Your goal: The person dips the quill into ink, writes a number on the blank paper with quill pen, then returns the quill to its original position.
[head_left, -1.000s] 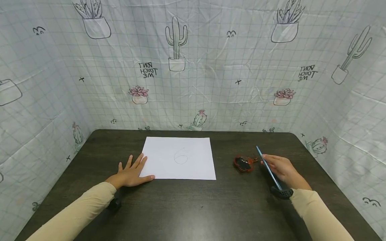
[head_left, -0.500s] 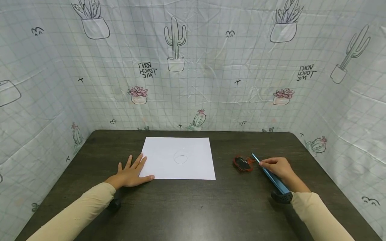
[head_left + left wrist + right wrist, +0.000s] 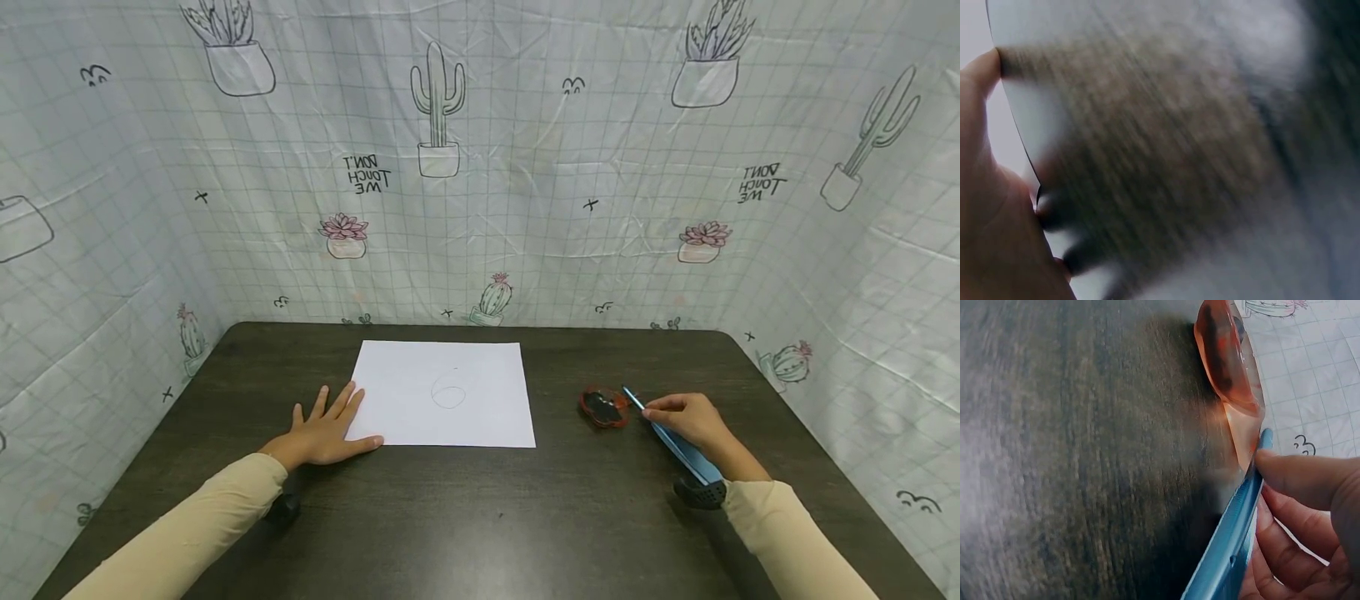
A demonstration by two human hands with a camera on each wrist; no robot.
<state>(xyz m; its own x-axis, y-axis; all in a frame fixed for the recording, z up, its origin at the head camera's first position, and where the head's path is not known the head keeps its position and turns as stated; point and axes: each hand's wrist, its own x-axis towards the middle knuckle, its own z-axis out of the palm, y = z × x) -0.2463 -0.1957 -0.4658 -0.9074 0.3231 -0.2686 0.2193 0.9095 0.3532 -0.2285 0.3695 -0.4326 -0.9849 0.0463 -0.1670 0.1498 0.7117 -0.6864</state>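
My left hand lies spread on the table, with its fingertips and thumb on the left edge of a white sheet of paper. A thin round figure is drawn on the sheet. In the left wrist view, my left hand shows from the side. My right hand pinches a long, flat blue thing between thumb and fingers; its exact kind is unclear. Just left of its far end rests a translucent red-orange object with a dark middle. In the right wrist view, this object has a pale tapering end.
A dark wooden table carries everything. A white gridded cloth printed with cacti hangs behind the table and along both sides. Black bands are worn at both wrists.
My right hand has tilted the blue thing, so more of its flat face shows, and its far end has moved down and left toward the red-orange object. My left hand stays still.
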